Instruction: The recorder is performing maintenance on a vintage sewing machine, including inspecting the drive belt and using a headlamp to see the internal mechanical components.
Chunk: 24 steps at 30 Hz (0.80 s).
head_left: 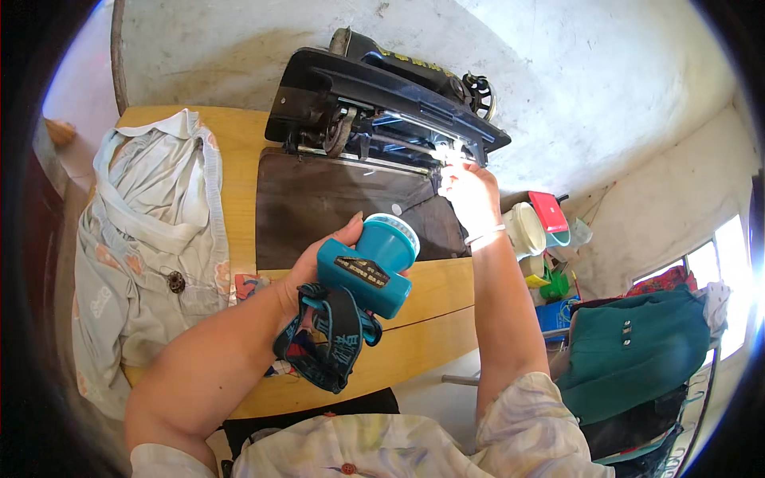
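Left hand (303,264): fingers curled round teal headlamp (362,275), held above yellow wooden worktop (430,301); dark strap (339,358) dangling. Right hand (473,195): fingers bunched at underside of tipped-back black sewing machine (374,86); grip lost in glare, cannot tell. Worktop, left: pale garment (171,219).

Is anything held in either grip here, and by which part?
Left grip: teal headlamp, by its body. Right grip: at the tipped-up sewing machine; glare hides any hold.

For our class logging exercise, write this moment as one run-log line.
left hand: holding teal headlamp | right hand: at tilted-back sewing machine's underside, brightly lit | left side: pale garment on table
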Tool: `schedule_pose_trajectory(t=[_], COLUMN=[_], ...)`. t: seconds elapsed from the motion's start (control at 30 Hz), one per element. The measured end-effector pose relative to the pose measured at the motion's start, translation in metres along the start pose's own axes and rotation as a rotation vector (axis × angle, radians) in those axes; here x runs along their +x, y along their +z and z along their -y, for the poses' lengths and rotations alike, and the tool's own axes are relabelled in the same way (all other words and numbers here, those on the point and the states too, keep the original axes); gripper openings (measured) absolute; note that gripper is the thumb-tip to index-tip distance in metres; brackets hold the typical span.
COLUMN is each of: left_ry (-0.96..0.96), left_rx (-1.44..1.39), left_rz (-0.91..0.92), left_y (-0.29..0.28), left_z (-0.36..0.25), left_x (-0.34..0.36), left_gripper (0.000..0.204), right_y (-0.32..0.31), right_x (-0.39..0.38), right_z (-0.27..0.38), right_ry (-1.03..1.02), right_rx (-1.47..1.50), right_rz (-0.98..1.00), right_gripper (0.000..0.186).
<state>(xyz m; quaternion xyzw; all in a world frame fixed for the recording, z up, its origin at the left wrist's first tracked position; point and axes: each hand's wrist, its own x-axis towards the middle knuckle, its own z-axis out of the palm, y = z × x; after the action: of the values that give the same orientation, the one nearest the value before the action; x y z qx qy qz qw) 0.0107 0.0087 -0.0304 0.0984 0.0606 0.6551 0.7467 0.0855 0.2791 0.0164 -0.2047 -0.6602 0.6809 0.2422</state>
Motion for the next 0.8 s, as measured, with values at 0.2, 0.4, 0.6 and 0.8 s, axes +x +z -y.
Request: schedule_pose_trajectory(t=[0.2,0.4,0.6,0.8], left_ry=[0.008,0.094,0.270,0.256], left_rx=[0.059,-0.081,-0.029,-0.088], left_rz=[-0.089,-0.192,-0.306,-0.129], left_y=[-0.005,-0.004,0.003,0.003], left_z=[0.002,0.009,0.010,0.002], left_x=[0.001,0.005,-0.001,-0.003], left_gripper=[0.065,0.067,0.064,0.062], right_y=[-0.007,-0.012,0.055,0.101], right_x=[-0.005,-0.010,-0.031,-0.009], right_z=[-0.006,-0.001,-0.022,-0.033], right_ry=[0.099,0.177,0.228,0.187], right_rx=[0.383,0.796,0.371,0.504], right_rz=[0.173,0.271,0.194,0.409], right_gripper=[0.022,0.025,0.025,0.024])
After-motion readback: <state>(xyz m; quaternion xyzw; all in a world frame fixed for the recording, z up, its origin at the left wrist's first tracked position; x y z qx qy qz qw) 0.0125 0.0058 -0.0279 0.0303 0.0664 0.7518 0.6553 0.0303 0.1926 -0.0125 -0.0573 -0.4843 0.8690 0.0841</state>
